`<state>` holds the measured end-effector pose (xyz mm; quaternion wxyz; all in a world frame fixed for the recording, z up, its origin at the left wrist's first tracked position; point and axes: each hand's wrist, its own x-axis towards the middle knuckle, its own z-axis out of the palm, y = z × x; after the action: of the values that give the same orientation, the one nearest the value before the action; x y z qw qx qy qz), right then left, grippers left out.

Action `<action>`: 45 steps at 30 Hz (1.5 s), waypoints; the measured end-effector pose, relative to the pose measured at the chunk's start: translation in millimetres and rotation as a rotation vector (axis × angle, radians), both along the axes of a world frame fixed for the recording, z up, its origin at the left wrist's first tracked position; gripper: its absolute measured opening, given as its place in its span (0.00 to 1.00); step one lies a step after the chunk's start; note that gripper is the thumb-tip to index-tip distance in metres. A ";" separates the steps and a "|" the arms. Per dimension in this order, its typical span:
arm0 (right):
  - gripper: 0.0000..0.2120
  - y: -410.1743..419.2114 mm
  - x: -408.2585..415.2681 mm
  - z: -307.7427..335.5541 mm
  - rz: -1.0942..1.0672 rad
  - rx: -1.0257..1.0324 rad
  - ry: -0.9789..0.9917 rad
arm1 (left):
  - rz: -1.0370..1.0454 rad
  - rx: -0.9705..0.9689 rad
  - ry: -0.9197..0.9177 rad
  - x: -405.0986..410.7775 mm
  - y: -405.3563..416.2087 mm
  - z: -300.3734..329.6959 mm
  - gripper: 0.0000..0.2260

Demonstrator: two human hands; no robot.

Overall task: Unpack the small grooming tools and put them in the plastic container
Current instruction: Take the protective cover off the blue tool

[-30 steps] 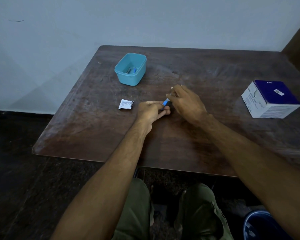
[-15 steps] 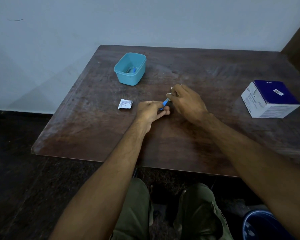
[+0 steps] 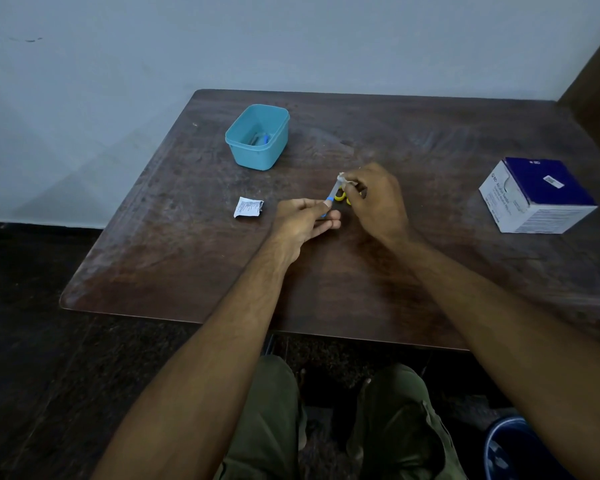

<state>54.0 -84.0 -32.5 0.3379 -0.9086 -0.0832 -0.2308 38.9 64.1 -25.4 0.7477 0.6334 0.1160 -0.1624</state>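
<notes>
Between my hands, my left hand [image 3: 305,216] pinches the blue-handled tool [image 3: 329,202], its axis slanting up-right into my right hand [image 3: 374,199] pinching its wrapper [image 3: 342,179].

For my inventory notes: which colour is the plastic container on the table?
Light blue container, clearest in the head view.

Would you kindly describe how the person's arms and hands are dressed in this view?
Both forearms are bare, with no sleeves in view. The left hand and right hand wear no gloves, and no watch or bracelet shows at either wrist. Whether a ring is worn is too small to tell. Below the table edge, olive-green trousers cover the knees.
</notes>
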 end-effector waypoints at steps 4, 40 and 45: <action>0.11 0.0 0.3 -2.5 0.027 -0.183 0.008 | -0.005 0.034 0.014 0.6 0.3 -0.4 0.03; 0.10 11.5 -12.4 -0.3 0.088 -0.259 -0.011 | 0.049 0.059 0.023 -4.6 -2.4 7.6 0.06; 0.11 9.6 -8.6 0.3 0.051 -0.223 0.013 | 0.041 0.069 0.021 -5.5 -2.8 7.3 0.05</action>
<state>45.4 -74.4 -32.2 0.2409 -0.9398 -0.1290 -0.2054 33.4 61.4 -18.1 0.7273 0.6545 0.1424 -0.1497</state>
